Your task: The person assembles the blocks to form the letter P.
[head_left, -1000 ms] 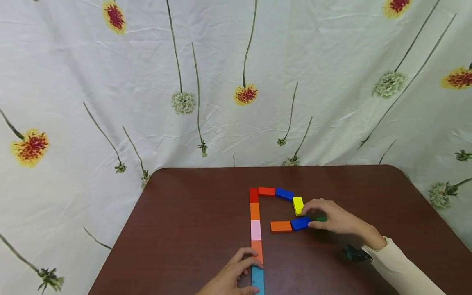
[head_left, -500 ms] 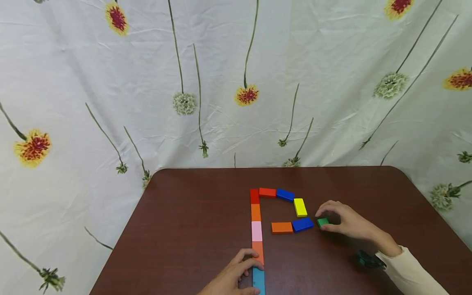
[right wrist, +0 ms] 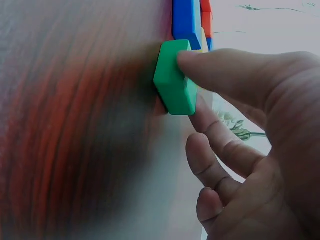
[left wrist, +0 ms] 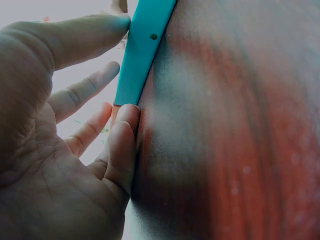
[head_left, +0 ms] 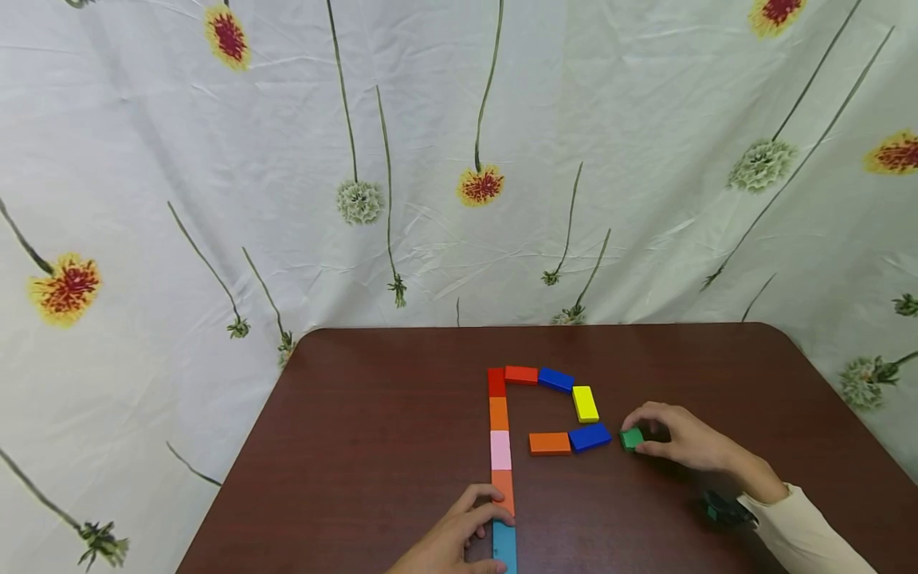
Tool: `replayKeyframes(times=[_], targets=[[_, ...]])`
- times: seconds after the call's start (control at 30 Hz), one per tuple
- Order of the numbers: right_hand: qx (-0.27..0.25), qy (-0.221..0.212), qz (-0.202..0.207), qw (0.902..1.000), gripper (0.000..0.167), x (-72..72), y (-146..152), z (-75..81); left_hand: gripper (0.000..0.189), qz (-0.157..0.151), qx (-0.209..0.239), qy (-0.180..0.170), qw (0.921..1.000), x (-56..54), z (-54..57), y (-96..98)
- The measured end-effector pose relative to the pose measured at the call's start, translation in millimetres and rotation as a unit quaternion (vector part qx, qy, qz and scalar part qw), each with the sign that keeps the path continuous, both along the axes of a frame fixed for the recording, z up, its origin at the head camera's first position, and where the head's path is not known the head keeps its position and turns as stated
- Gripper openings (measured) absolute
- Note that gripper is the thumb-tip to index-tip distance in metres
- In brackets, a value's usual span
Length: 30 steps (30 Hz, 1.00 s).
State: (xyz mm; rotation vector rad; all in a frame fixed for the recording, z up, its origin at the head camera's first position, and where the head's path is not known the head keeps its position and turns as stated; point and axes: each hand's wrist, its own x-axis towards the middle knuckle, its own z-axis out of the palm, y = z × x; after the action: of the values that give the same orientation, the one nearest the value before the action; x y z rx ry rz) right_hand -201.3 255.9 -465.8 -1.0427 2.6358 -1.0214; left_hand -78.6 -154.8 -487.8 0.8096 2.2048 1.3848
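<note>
My right hand (head_left: 684,437) pinches a small green block (head_left: 631,439) between thumb and fingers, right of the blue block. In the right wrist view the thumb lies on one side of the green block (right wrist: 175,77), which stands low at the table surface. My left hand (head_left: 459,534) rests along the left side of a straight row of blocks. Its fingertips touch the lower orange block (head_left: 503,488) and the top end of the light blue block (head_left: 504,546). In the left wrist view its thumb touches the light blue block (left wrist: 142,50), fingers only loosely bent.
Above the left hand the row continues with a pink block (head_left: 500,450), an orange block (head_left: 498,414) and a red block (head_left: 496,383). A curve of red, blue (head_left: 555,379), yellow (head_left: 585,404), blue (head_left: 590,437) and orange (head_left: 549,444) blocks lies right of it on the dark table (head_left: 358,446). Flowered cloth (head_left: 430,159) hangs behind.
My right hand has drawn back to the right, away from the yellow and blue blocks, with the green block between its fingers. The left hand has stayed in place.
</note>
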Motion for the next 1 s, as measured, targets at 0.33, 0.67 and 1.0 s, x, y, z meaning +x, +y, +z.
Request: replayKeyframes(times=[0.33,0.67,1.0], targets=[[-0.008,-0.057,0.028,0.998,0.025,3.8,-1.1,1.2,0.038,-0.006,0.005,0.003,1.0,-1.4,-1.4,-0.5],[-0.006,-0.042,0.11,0.9931,0.023,1.6,6.4,3.1,0.037,0.0,0.002,-0.002,1.0,-0.3,-1.2,0.0],[-0.003,-0.071,0.094,0.993,0.025,4.0,6.1,2.8,0.037,-0.003,0.003,-0.008,1.0,-1.3,-1.2,-0.4]])
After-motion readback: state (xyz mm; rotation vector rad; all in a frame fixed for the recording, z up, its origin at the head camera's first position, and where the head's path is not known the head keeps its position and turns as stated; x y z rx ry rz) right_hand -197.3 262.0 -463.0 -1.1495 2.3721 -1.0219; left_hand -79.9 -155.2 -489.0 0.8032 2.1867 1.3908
